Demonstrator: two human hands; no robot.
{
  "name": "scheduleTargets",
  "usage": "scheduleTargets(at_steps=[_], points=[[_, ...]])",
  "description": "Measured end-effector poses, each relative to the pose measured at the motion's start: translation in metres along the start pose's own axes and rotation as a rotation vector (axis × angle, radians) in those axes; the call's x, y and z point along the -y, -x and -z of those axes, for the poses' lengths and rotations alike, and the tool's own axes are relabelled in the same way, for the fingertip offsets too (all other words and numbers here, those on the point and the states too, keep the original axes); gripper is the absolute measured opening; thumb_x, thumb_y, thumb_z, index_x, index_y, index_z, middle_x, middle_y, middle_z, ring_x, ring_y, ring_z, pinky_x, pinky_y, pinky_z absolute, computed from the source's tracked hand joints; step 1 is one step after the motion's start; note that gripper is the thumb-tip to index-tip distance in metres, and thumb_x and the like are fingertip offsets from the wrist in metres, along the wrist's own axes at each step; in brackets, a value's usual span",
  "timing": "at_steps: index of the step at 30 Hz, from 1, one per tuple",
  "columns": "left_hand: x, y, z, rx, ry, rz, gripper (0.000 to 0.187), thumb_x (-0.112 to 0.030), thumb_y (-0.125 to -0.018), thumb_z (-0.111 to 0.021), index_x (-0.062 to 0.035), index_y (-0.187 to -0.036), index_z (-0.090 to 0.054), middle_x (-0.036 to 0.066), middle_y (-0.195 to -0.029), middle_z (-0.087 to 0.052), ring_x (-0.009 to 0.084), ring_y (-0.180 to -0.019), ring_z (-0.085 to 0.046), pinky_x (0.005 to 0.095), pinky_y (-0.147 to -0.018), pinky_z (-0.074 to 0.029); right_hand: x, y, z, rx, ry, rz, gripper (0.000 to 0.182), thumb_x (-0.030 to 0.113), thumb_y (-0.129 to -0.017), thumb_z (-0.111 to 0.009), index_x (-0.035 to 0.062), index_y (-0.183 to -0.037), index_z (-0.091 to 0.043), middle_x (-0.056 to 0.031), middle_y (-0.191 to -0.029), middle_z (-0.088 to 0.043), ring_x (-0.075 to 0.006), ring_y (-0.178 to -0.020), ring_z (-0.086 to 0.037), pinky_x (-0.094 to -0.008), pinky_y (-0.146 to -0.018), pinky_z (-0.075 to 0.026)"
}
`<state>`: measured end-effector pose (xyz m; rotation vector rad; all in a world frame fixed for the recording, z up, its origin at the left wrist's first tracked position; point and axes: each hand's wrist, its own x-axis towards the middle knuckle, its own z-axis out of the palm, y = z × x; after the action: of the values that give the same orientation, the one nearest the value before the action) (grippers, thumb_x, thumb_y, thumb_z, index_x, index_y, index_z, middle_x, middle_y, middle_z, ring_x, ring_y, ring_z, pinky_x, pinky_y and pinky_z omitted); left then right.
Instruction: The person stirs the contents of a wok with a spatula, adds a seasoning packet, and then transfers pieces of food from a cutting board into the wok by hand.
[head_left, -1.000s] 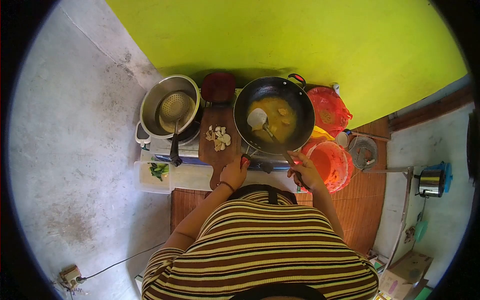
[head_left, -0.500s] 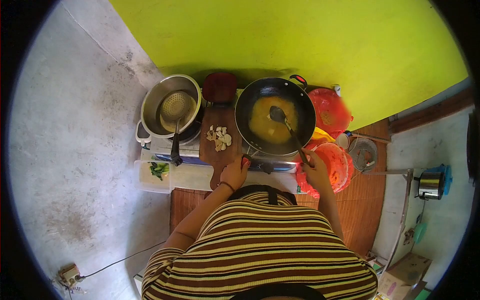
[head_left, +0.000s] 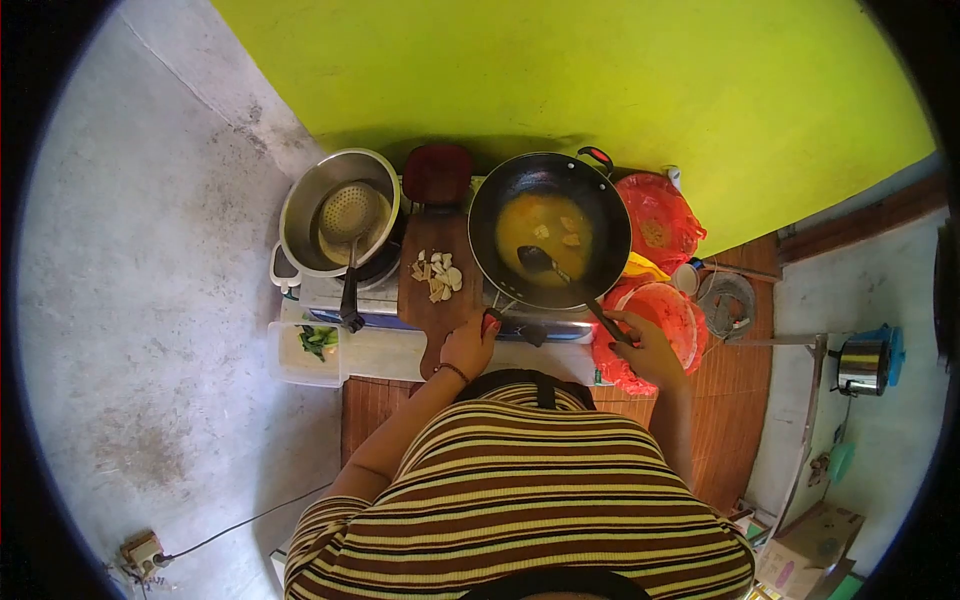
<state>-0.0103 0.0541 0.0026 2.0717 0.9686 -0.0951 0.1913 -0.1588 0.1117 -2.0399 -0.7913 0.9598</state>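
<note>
In the head view, a black wok (head_left: 615, 225) holds yellowish-brown liquid with a few pale pieces in it. My left hand (head_left: 468, 347) is closed around the wok's near handle (head_left: 491, 322), beside the lower end of a wooden cutting board (head_left: 425, 310). Chopped whitish pieces (head_left: 437, 275) lie on that board. My right hand (head_left: 648, 350) grips the handle of a black cooking spoon (head_left: 590, 302). The spoon's head rests in the liquid at the near side of the wok.
Left of the board stands a metal pot (head_left: 298, 225) with a perforated skimmer (head_left: 349, 212) in it. A clear container (head_left: 290, 365) with green leaves sits nearer. Red plastic bags (head_left: 655, 310) lie right of the wok. A dark red container (head_left: 438, 175) stands behind the board.
The spoon's head has moved from the middle of the wok toward its near side. My right hand has shifted slightly right and nearer to me. My left hand stays put.
</note>
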Motion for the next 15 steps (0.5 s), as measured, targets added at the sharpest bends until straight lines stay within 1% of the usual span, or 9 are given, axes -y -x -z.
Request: scheduleTargets(at_steps=[3, 6, 9, 12, 15], points=[[0.003, -0.001, -0.002, -0.008, -0.003, -0.018, 0.040, -0.038, -0.090, -0.047, -0.0101, -0.119, -0.048, 0.020, -0.099, -0.063, 0.0406, -0.088, -0.060, 0.0501, -0.076, -0.046, -0.016, -0.013, -0.015, -0.095, -0.086, -0.016, 0.046, 0.000, -0.076, -0.058, 0.0078, -0.121, -0.054, -0.0061, -0.081, -0.059, -0.0123, -0.068, -0.056, -0.0264, -0.065, -0.045], [0.006, -0.002, -0.004, -0.024, -0.004, -0.040, 0.040, -0.038, -0.090, -0.047, -0.0106, -0.120, -0.048, 0.021, -0.099, -0.063, 0.0411, -0.088, -0.060, 0.0497, -0.076, -0.047, -0.016, -0.019, -0.018, -0.199, -0.124, 0.000, 0.047, -0.001, -0.077, -0.056, 0.0077, -0.123, -0.052, -0.0060, -0.078, -0.060, -0.0115, -0.068, -0.057, -0.0261, -0.063, -0.045], [0.009, -0.004, -0.006, -0.016, -0.009, -0.039, 0.040, -0.038, -0.090, -0.047, -0.0109, -0.120, -0.048, 0.022, -0.097, -0.063, 0.0416, -0.088, -0.060, 0.0495, -0.076, -0.047, -0.012, -0.022, -0.021, -0.290, -0.216, 0.009, 0.048, -0.001, -0.077, -0.053, 0.0073, -0.124, -0.049, -0.0057, -0.073, -0.060, -0.0112, -0.061, -0.056, -0.0255, -0.056, -0.043], [0.004, -0.003, -0.002, 0.022, -0.012, 0.004, 0.041, -0.038, -0.090, -0.047, -0.0110, -0.120, -0.048, 0.022, -0.097, -0.063, 0.0419, -0.088, -0.060, 0.0495, -0.076, -0.047, -0.011, -0.022, -0.019, -0.300, -0.226, -0.086, 0.048, -0.001, -0.077, -0.052, 0.0066, -0.124, -0.048, -0.0060, -0.068, -0.060, -0.0108, -0.053, -0.053, -0.0251, -0.049, -0.041], [0.005, -0.004, -0.003, 0.029, -0.001, 0.008, 0.042, -0.039, -0.090, -0.046, -0.0107, -0.121, -0.047, 0.023, -0.096, -0.063, 0.0421, -0.087, -0.060, 0.0496, -0.076, -0.047, -0.015, -0.022, -0.020, -0.298, -0.284, -0.098, 0.048, 0.000, -0.077, -0.052, 0.0071, -0.124, -0.047, -0.0057, -0.065, -0.059, -0.0105, -0.047, -0.049, -0.0248, -0.044, -0.038]])
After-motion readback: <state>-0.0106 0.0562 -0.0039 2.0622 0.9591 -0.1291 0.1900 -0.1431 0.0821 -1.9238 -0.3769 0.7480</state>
